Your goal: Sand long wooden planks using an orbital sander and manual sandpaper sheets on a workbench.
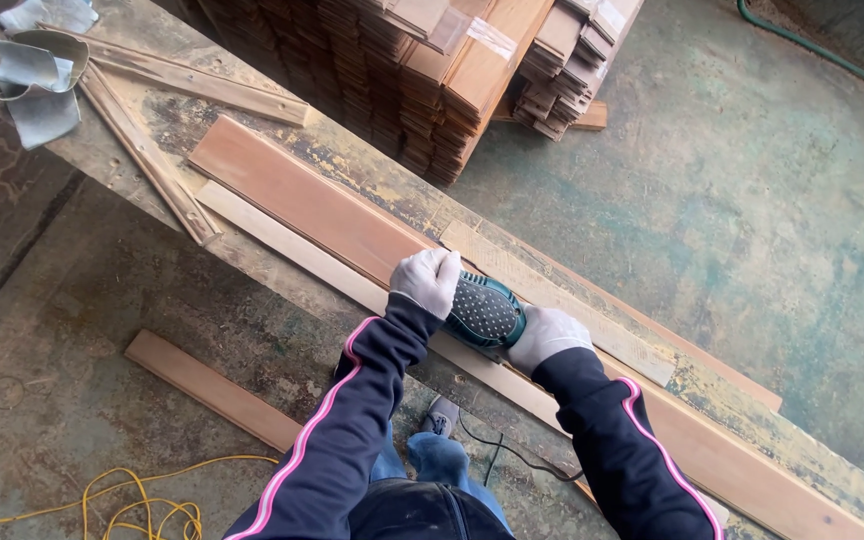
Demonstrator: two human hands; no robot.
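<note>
Sander (485, 312), teal and black, sits on the reddish plank (302, 200) atop the workbench (372, 180). Left hand (426, 280), gloved, wraps its front at ten o'clock; right hand (547, 335) clasps its rear at four o'clock, fingers curled tight.

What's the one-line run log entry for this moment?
left hand: on sander front | right hand: on sander rear | sander: on reddish plank | workbench

Even, soft daylight without hard shadows; sharp focus throughout; slight wide-angle stretch at the edges; no glare
</note>
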